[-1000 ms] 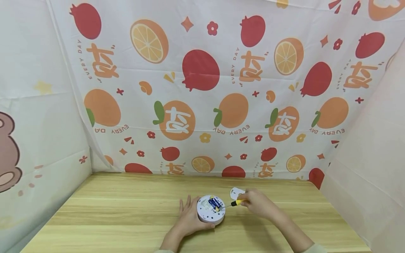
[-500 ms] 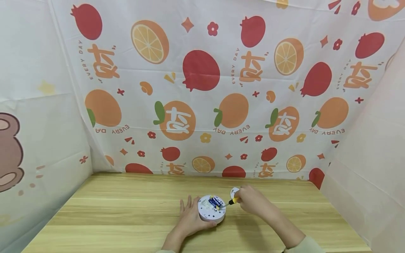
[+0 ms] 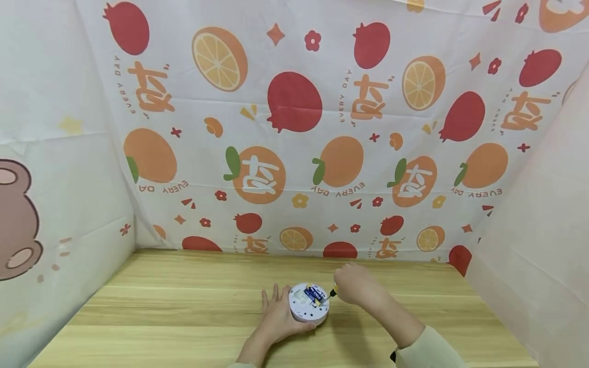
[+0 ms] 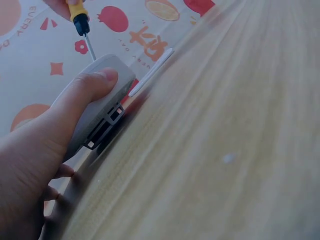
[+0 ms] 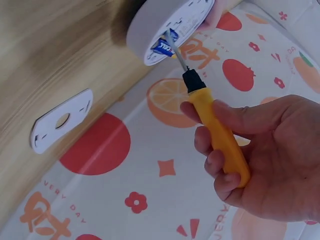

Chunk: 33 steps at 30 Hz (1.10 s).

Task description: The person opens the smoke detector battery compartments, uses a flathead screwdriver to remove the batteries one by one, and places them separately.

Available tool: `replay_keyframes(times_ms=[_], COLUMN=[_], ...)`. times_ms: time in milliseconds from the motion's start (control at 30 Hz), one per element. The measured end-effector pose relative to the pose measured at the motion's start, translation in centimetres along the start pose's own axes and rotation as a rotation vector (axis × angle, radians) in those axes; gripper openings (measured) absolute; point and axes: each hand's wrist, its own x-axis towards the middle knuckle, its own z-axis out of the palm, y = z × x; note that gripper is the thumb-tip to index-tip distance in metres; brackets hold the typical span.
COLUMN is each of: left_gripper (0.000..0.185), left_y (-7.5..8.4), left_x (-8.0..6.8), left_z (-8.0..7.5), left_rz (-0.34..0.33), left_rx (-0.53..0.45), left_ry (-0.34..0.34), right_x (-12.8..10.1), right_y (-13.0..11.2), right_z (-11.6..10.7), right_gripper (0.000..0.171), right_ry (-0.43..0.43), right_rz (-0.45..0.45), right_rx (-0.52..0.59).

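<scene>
A round white device [image 3: 308,302] lies on the wooden table [image 3: 184,306] with its back open and blue batteries [image 3: 313,293] showing. My left hand [image 3: 276,318] holds the device [image 4: 100,107] from the left, thumb curled over its rim. My right hand [image 3: 353,285] grips a screwdriver [image 5: 215,131] with a yellow handle. Its metal tip [image 5: 176,55] sits at the batteries [image 5: 163,44] in the device [image 5: 167,27]. In the left wrist view the screwdriver [image 4: 82,27] comes down from above the device.
A flat white cover plate [image 5: 60,120] lies on the table just behind the device, mostly hidden by my right hand in the head view. Fruit-printed cloth [image 3: 294,128] walls in the table at the back and on both sides.
My right hand has moved left and a little back, closer to the device, and now covers the white plate and most of the yellow handle. The left hand has stayed in place.
</scene>
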Motion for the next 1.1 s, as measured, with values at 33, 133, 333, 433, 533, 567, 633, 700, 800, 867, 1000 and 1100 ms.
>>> replay_keyframes(times_ms=[33,133,333,433,533,567,633,700,800,867,1000,1100], left_gripper=[0.110,0.109,0.110,0.109,0.107,0.106,0.106,0.107,0.107,0.108,0.109,0.109], left_y=[0.0,0.0,0.0,0.0,0.1,0.1,0.1,0.1,0.0,-0.1,-0.1,0.0], left_x=[0.0,0.0,0.0,0.1,0.2,0.2,0.2,0.2,0.2,0.2,0.2,0.2], left_z=[0.0,0.1,0.3,0.3,0.1,0.1,0.0,0.0,-0.1,-0.1,0.0,-0.1], left_rz=[0.002,0.010,-0.001,-0.005,0.001,0.003,0.006,0.004,-0.003,-0.007,-0.016,-0.020], left_rx=[0.002,0.009,0.019,0.011,0.009,0.006,0.005,-0.001,-0.003,-0.001,-0.003,-0.009], left_ry=[0.003,0.016,0.013,0.009,0.013,0.014,0.012,0.006,0.001,0.001,-0.006,-0.016], right_x=[0.0,0.1,-0.4,-0.8,-1.4,-1.6,-2.1,-2.5,-3.2,-3.6,-4.2,-4.5], right_y=[-0.2,-0.7,-0.4,0.2,0.9,1.1,1.4,1.6,1.9,2.1,2.5,2.9], right_z=[-0.1,-0.2,0.8,1.8,2.6,2.9,3.5,4.1,5.2,5.9,7.2,8.0], right_gripper=[0.018,0.020,0.016,0.016,0.016,0.015,0.012,0.011,0.007,0.008,0.014,0.015], right_ry=[-0.005,-0.001,0.092,0.140,0.189,0.203,0.242,0.280,0.314,0.314,0.280,0.263], right_rz=[0.005,0.009,0.006,0.000,0.002,0.009,0.020,0.032,0.072,0.120,0.215,0.247], right_rx=[-0.026,-0.078,-0.066,-0.076,-0.053,-0.019,0.055,0.139,0.253,0.338,0.512,0.619])
